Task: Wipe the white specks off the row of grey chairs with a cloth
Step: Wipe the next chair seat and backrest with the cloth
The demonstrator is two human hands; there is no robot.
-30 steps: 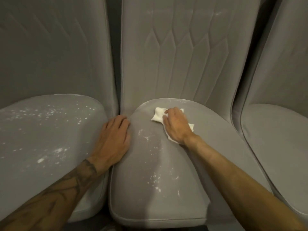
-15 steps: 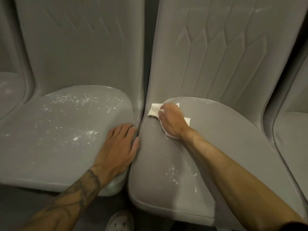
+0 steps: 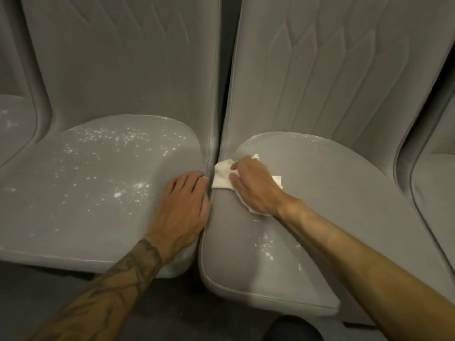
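Observation:
My right hand [image 3: 254, 184] presses a white cloth [image 3: 222, 177] flat against the back left corner of the right grey chair seat [image 3: 344, 205], close to the gap between chairs. A patch of white specks [image 3: 267, 244] remains on that seat near its front. My left hand [image 3: 183, 212] rests flat, fingers straight, on the right edge of the left grey chair seat [image 3: 73, 205]. Many white specks [image 3: 110, 143] cover that left seat.
Quilted grey backrests [image 3: 320, 70] rise behind both seats. Another speckled seat [image 3: 12, 119] shows at the far left and a further seat [image 3: 438, 193] at the far right. Dark floor [image 3: 49, 303] lies below the seat fronts.
My right hand has slid the cloth leftward to the seat's left edge, wiping specks away. My left hand has shifted onto the left seat's edge. The view has panned left.

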